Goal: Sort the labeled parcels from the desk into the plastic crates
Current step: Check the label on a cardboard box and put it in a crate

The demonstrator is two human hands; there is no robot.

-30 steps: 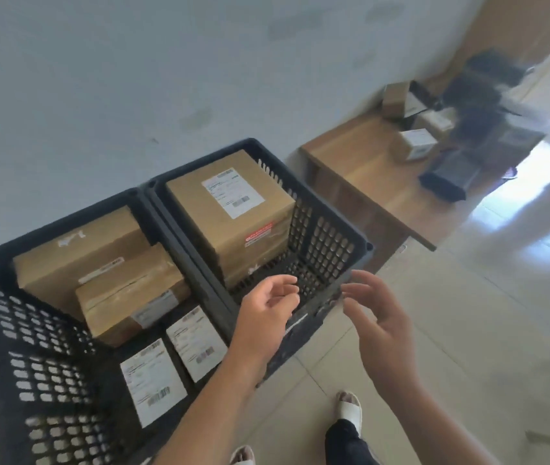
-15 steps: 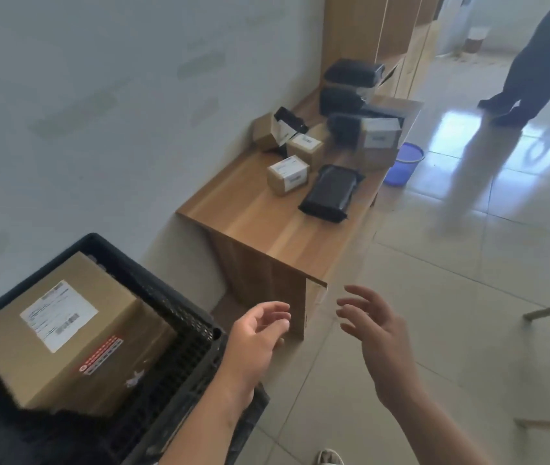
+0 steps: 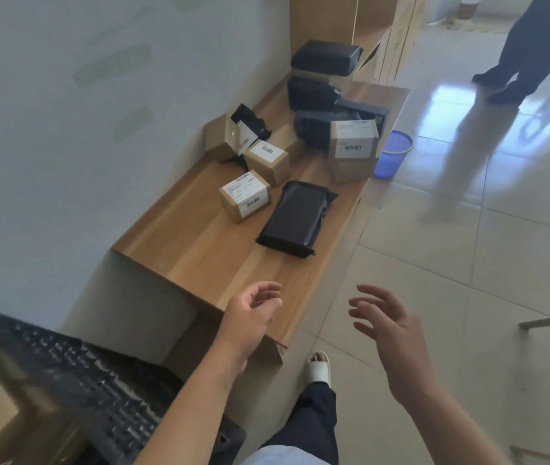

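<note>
Black parcel (image 3: 295, 219) lies beyond both empty hands.

Pale blue-grey wall (image 3: 65, 95), glossy tiled floor (image 3: 468, 263), wooden cabinet (image 3: 351, 18), blue wastebasket (image 3: 393, 156)

Your arms are bare from wrist to elbow, with no sleeve showing on either forearm. Your left hand (image 3: 250, 322) and right hand (image 3: 391, 333) wear no gloves, rings, watch or bands that can be made out. Your fingers (image 3: 366, 302) are uncovered too. Lower in the view, you wear dark navy trousers (image 3: 314, 417), the cloth falling in loose folds down the leg. On your foot is a white open-toed slipper (image 3: 318, 367) with a broad strap across the top, the toes showing at its front. At the bottom edge a pale blue-grey garment hem (image 3: 277, 456) shows, blurred.
</note>
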